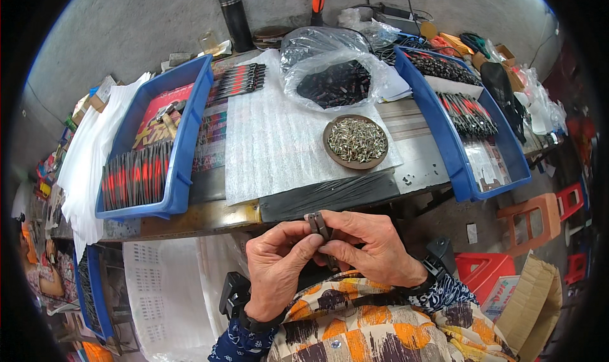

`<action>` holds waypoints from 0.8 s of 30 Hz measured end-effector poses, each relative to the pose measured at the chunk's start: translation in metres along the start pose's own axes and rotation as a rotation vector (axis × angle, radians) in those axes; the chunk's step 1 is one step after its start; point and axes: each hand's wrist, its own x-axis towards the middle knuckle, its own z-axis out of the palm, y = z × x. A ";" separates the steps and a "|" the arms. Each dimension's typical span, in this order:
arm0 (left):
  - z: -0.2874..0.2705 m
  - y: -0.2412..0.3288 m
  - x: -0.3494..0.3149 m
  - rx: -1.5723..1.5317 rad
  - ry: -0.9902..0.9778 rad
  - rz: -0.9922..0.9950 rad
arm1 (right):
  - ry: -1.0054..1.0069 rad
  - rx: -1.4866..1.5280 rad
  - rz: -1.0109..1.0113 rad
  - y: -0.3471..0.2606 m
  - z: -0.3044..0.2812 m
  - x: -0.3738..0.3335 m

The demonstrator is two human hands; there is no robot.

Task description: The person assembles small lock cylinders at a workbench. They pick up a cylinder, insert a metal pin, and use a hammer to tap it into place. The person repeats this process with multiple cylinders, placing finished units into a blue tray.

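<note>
My left hand (277, 260) and my right hand (374, 248) meet in front of the bench edge, above my patterned garment. Between the fingertips of both is a slim dark piece (319, 224), its upper end split into two narrow arms; fingers hide its lower part. Beyond them, a round brown dish (354, 166) full of small silvery metal pins (355, 138) rests on a white foam sheet (266, 146). Behind the dish stands an open clear plastic bag (311, 45) of small dark parts (333, 86).
A blue tray (181, 171) with rows of red-and-black slim pieces (136, 175) lies left; another blue tray (447, 156) of similar pieces is right. A black flask (235, 20) stands by the wall. Red stools (485, 270) and a cardboard box (533, 305) are lower right.
</note>
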 end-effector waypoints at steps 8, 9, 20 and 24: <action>0.004 -0.002 -0.001 0.022 0.039 0.006 | 0.011 -0.029 -0.023 0.000 0.000 -0.001; 0.004 -0.002 0.000 0.023 0.041 0.007 | 0.014 -0.020 -0.004 0.000 0.000 -0.001; 0.005 -0.003 0.000 0.024 0.035 0.015 | 0.015 -0.024 -0.010 0.001 -0.001 -0.003; 0.005 -0.003 0.000 0.019 0.040 0.017 | 0.014 -0.039 -0.001 0.000 -0.001 -0.002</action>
